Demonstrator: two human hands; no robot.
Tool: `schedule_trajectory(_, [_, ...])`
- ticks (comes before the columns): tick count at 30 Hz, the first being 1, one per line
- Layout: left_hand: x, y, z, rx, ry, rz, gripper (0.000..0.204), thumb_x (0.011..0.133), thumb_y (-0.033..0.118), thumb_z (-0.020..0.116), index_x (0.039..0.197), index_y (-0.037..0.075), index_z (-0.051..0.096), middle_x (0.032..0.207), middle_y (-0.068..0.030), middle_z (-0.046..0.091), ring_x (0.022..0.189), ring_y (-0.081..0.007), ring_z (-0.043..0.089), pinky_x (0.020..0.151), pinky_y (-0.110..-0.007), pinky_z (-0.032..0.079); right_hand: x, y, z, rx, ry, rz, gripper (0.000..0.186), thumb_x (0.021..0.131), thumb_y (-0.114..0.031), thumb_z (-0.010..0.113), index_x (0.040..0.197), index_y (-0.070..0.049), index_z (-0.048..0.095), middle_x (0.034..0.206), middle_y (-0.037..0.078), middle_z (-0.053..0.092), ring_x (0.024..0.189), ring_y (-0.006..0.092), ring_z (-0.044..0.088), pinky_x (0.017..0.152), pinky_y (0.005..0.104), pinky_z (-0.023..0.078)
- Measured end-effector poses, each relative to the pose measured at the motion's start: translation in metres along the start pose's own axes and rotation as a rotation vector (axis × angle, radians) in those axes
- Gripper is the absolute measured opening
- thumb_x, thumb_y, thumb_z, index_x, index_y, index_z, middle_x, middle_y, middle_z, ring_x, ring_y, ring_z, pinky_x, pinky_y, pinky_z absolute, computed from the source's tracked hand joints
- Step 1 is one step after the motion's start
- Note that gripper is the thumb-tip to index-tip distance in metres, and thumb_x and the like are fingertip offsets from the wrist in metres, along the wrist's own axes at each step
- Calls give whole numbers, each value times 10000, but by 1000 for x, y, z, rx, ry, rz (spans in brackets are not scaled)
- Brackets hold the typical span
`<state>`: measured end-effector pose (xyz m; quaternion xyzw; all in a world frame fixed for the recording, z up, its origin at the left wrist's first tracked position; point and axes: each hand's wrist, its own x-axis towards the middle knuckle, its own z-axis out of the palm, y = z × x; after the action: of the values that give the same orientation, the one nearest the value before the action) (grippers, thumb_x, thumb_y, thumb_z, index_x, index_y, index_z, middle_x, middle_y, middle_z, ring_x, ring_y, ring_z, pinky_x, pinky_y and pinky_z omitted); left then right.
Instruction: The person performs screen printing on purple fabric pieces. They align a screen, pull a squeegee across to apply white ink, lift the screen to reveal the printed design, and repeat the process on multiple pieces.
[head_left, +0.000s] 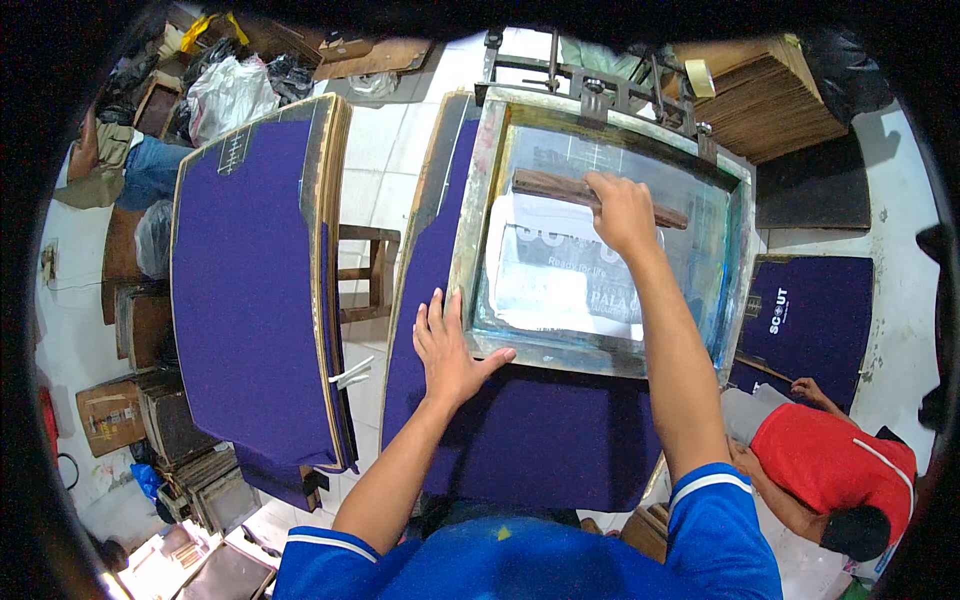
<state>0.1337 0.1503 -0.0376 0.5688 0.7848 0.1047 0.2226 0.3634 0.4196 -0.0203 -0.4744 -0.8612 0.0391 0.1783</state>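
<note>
A framed printing screen (560, 358) lies over a board covered in purple cloth (540, 430). My right hand (622, 210) is closed on the wooden handle of a squeegee (550, 186), which lies across the far half of the mesh. White lettering and a pale sheet-like area (530, 270) show on the mesh nearer to me. My left hand (450, 350) rests with fingers spread on the near left corner of the frame, holding nothing. Metal hinge clamps (594, 100) sit along the frame's far edge. The squeegee's blade is hidden from view.
Left stands a stack of boards topped with purple cloth (255, 290), beside a wooden stool (368, 270). A tape roll (700, 78) and stacked brown boards (770, 95) are at far right. At right, a person in red (830, 460) bends beside printed purple cloth (800, 310).
</note>
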Motion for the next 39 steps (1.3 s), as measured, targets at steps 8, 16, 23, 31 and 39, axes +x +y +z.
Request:
schedule_trajectory(8, [3, 1, -2, -34, 14, 27, 1304, 713, 652, 901, 1667, 60, 237, 1705, -248, 226, 1558, -515, 185, 1266, -646, 161, -109, -84, -43, 92, -265, 93, 277, 811, 21, 669, 1054, -110, 702, 1066, 109, 745, 1014, 340, 681, 856, 502, 468])
schedule_trajectory(16, [1, -1, 2, -27, 60, 62, 1290, 709, 643, 907, 1664, 64, 261, 1705, -241, 238, 1556, -511, 188, 1264, -644, 173, -3, -6, 2, -15, -67, 47, 207, 849, -21, 644, 1021, -109, 717, 943, 143, 745, 954, 390, 715, 818, 555, 479])
schedule_trajectory(23, [1, -20, 3, -88, 62, 253, 1013, 645, 475, 999, 1490, 194, 518, 1713, -286, 217, 1575, -516, 207, 1270, -613, 227, -105, -77, -32, -18, -193, 93, 263, 849, -14, 643, 1075, -116, 728, 1066, 114, 731, 1030, 324, 688, 897, 504, 482])
schedule_trajectory(31, [2, -20, -8, -246, 41, 272, 619, 643, 219, 1020, 1150, 102, 685, 1724, -284, 206, 1577, -489, 288, 1273, -526, 328, -155, -99, -34, 52, -93, 105, 313, 832, -4, 697, 1131, -95, 687, 1103, 55, 711, 1064, 278, 650, 929, 446, 458])
schedule_trajectory(39, [-4, -7, -36, -434, -7, 214, 612, 621, 165, 1035, 1134, 100, 707, 1714, -239, 215, 1551, -435, 362, 1214, -501, 457, -88, -74, -82, 163, -279, 98, 209, 846, -67, 723, 1049, -73, 677, 959, 149, 717, 924, 410, 680, 819, 533, 478])
